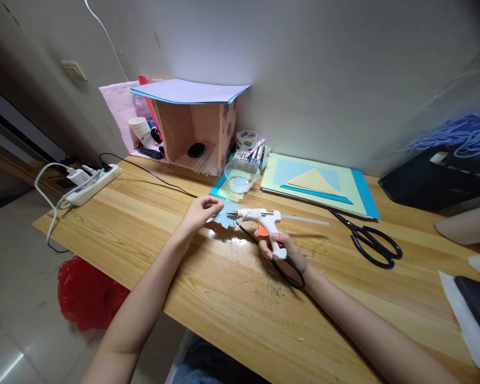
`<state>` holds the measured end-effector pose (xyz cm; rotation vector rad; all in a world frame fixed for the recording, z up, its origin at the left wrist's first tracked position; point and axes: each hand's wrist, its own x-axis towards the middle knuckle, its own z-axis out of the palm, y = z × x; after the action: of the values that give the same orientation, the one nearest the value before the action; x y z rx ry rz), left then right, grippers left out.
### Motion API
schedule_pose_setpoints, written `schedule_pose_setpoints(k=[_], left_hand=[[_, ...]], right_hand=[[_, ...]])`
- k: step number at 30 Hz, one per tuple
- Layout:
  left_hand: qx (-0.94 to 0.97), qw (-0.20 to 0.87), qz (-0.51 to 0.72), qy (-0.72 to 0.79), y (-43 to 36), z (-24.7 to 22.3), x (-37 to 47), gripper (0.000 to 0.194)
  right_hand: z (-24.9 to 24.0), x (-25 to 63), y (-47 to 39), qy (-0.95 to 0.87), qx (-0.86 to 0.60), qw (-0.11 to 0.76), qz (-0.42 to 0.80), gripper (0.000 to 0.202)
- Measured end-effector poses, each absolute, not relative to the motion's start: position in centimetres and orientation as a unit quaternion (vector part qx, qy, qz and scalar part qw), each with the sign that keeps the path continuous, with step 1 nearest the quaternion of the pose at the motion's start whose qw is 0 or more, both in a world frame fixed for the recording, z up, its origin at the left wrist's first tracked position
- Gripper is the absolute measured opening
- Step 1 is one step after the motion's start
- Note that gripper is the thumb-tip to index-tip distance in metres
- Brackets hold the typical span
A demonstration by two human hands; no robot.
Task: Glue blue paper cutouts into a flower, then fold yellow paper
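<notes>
My right hand (280, 248) is wrapped round the handle of a white hot glue gun (260, 215) with an orange trigger. A clear glue stick (306, 219) juts from its back end, and a black cord trails below the grip. Between the thumb and fingers of my left hand (202, 212) is a light blue paper cutout (226, 217) with a jagged edge. The gun's metal nozzle points left, over the cutout; whether it touches the paper I cannot tell. Just behind stands a clear plastic bowl (242, 176) with pale blue pieces inside.
Large black-handled scissors (374, 242) lie at the right, beside stacked coloured paper (270, 178). An open cardboard box (228, 138) stands against the wall, with paper cups (139, 128) to its left. A white power strip (94, 185) sits at the left edge, above a red bag (90, 296).
</notes>
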<state>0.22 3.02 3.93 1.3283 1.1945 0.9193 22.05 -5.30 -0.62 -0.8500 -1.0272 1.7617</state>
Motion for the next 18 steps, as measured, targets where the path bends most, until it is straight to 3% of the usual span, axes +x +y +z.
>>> schedule_pose_setpoints(k=[18], left_hand=[[0.553, 0.544, 0.390, 0.496, 2.88, 4.23, 0.31, 0.033]], right_hand=[[-0.33, 21.97, -5.19, -0.395, -0.333, 0.460, 0.722, 0.030]])
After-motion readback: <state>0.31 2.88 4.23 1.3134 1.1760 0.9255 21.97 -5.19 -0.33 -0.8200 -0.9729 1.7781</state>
